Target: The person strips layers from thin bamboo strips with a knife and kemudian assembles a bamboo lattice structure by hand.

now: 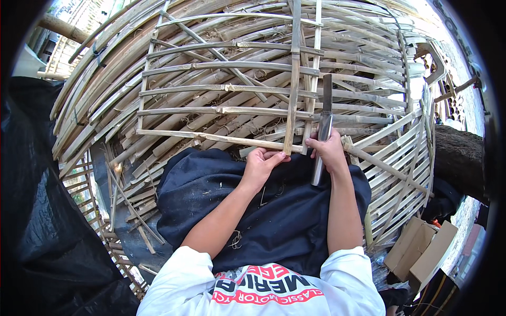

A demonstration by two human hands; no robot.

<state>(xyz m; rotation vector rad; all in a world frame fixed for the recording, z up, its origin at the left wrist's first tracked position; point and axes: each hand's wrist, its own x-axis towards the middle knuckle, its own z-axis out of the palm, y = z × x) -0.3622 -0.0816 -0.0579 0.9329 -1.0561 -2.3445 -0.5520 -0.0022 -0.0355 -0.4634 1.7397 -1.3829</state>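
A ladder-like bamboo frame [226,111] lies before me, with several crosswise slats joined to long side strips. My left hand [259,167] is closed at the frame's near right corner, its thumb and fingers pinching the lower end of a lengthwise bamboo strip [293,100]. That strip runs away from me across the slats, just left of the frame's right side strip [314,68]. My right hand [329,151] is wrapped round a knife-like tool [326,117] with a flat dark blade pointing away and a shiny metal tube handle. Its thumb is close to the frame's corner.
Under and beyond the frame lies a big heap of split bamboo strips [100,68]. A slatted bamboo panel [395,174] stands at right, near a log [458,158] and an open cardboard box [416,247]. Dark cloth [211,195] covers my lap; black sheeting [47,200] hangs at left.
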